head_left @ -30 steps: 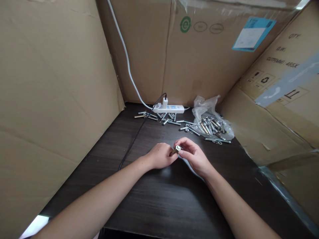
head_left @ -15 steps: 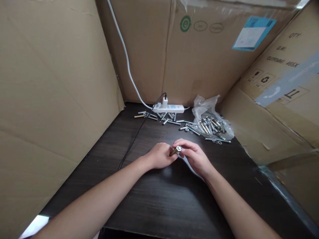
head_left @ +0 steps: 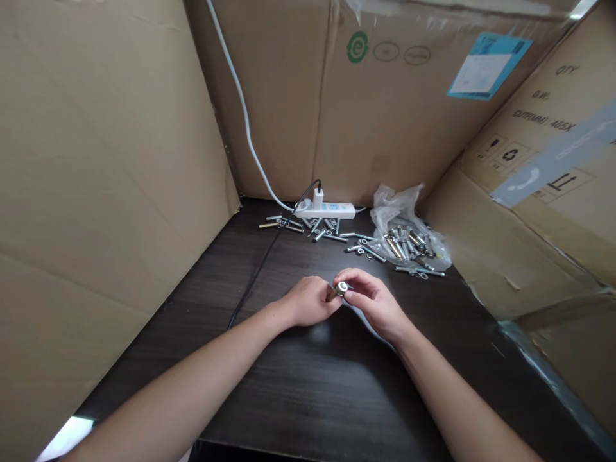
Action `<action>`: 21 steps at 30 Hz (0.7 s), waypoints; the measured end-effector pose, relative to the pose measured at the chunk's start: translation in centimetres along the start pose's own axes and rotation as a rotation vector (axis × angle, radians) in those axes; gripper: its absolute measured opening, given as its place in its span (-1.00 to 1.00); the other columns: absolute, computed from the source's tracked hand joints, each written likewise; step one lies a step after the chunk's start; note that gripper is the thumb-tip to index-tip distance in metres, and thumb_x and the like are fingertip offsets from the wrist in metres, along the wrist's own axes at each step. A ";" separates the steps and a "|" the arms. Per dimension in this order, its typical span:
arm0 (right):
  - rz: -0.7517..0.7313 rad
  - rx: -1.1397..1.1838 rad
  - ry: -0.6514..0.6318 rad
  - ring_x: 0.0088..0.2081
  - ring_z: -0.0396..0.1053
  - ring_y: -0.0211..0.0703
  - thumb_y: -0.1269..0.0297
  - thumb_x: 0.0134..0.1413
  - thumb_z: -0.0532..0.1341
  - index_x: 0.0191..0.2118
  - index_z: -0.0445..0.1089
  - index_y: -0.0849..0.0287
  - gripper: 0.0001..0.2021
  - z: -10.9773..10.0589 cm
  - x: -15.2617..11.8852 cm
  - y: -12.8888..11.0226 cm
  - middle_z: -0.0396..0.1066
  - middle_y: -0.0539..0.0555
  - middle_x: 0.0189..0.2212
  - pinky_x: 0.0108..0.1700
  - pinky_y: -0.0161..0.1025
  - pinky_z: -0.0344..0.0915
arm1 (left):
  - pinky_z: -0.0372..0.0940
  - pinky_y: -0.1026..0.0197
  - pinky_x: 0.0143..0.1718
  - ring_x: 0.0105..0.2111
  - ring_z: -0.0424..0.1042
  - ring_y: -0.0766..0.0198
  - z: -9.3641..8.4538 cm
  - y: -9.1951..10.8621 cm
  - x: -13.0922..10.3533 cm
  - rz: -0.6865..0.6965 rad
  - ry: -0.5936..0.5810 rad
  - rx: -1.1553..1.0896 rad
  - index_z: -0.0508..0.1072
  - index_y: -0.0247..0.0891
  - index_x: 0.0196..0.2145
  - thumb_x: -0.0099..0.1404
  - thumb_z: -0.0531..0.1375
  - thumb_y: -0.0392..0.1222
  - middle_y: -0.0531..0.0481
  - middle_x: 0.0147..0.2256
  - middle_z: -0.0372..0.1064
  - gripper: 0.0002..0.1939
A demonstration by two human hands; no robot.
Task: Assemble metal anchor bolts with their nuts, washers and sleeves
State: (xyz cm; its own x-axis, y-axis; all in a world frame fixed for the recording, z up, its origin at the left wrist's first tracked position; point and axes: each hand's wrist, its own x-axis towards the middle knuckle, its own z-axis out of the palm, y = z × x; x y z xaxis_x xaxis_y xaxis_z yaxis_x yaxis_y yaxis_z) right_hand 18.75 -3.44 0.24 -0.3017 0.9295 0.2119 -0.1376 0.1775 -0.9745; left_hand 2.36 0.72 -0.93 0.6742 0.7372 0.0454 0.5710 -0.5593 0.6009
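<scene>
My left hand (head_left: 312, 301) is closed around the shank of a brass-coloured bolt (head_left: 332, 294), above the middle of the dark table. At the bolt's upper end sits a silver nut (head_left: 342, 288), facing the camera. My right hand (head_left: 376, 304) pinches this nut between thumb and fingers from the right. Beyond the hands, loose bolts (head_left: 335, 238) and washers (head_left: 360, 251) lie scattered. A clear plastic bag (head_left: 395, 204) with several bolts in it rests at the back right.
A white power strip (head_left: 339, 210) with a plugged-in charger stands along the back. Its black cable (head_left: 260, 268) crosses the table on the left. Large cardboard boxes (head_left: 283, 96) wall in the back, left and right of the dark table (head_left: 298, 391).
The nut end of the bolt has tilted and shifted very slightly left. My right thumb and fingers have changed position a little around it. My left hand keeps its grip.
</scene>
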 end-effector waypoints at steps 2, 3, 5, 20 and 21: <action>0.020 0.013 0.003 -0.20 0.32 -0.20 0.33 0.07 0.24 -0.18 0.44 0.04 -0.84 -0.1 0.0 0.1 0.38 0.01 -0.27 -0.11 -0.23 0.23 | -0.06 0.29 -0.53 -0.61 0.09 0.41 0.0 0.0 0.0 -0.012 -0.012 -0.010 0.17 -0.27 -0.64 0.23 0.00 -0.12 0.10 -0.66 0.08 -0.67; 0.029 0.019 0.007 -0.20 0.32 -0.20 0.33 0.07 0.25 -0.18 0.44 0.04 -0.83 -0.1 -0.1 0.1 0.38 0.01 -0.27 -0.12 -0.24 0.24 | -0.06 0.29 -0.53 -0.61 0.09 0.41 -0.1 0.1 0.0 -0.018 -0.025 -0.016 0.17 -0.27 -0.64 0.23 -0.01 -0.11 0.10 -0.66 0.07 -0.67; 0.036 0.029 0.021 -0.20 0.31 -0.21 0.33 0.05 0.26 -0.19 0.44 0.04 -0.84 -0.2 -0.1 0.3 0.36 0.00 -0.27 -0.13 -0.25 0.24 | -0.05 0.30 -0.53 -0.61 0.09 0.40 -0.3 0.3 0.0 -0.030 -0.063 -0.029 0.18 -0.27 -0.63 0.24 -0.02 -0.09 0.10 -0.65 0.07 -0.66; 0.052 0.098 0.035 -0.33 0.22 -0.24 0.23 0.06 0.24 -0.20 0.47 0.08 -0.83 -0.3 0.0 0.2 0.33 0.03 -0.31 -0.36 -0.31 0.16 | -0.01 0.30 -0.52 -0.58 0.16 0.37 -1.2 1.4 -0.1 -0.065 -0.147 -0.008 0.35 -0.29 -0.56 0.25 -0.01 -0.10 0.06 -0.61 0.22 -0.68; 0.048 0.077 0.039 -0.33 0.22 -0.24 0.23 0.05 0.25 -0.20 0.48 0.08 -0.83 -0.3 0.0 0.2 0.33 0.03 -0.30 -0.35 -0.30 0.17 | -0.01 0.30 -0.52 -0.58 0.16 0.37 -1.2 1.4 -0.2 -0.060 -0.145 -0.009 0.35 -0.28 -0.56 0.25 -0.01 -0.10 0.06 -0.61 0.22 -0.68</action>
State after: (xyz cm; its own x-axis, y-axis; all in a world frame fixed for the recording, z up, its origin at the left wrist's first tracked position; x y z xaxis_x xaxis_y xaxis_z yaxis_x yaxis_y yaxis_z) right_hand 19.00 -3.27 0.04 -0.2733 0.9484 0.1605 -0.1969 0.1081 -0.9744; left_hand 2.50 0.28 0.83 0.6996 0.7066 -0.1061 0.6088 -0.5118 0.6062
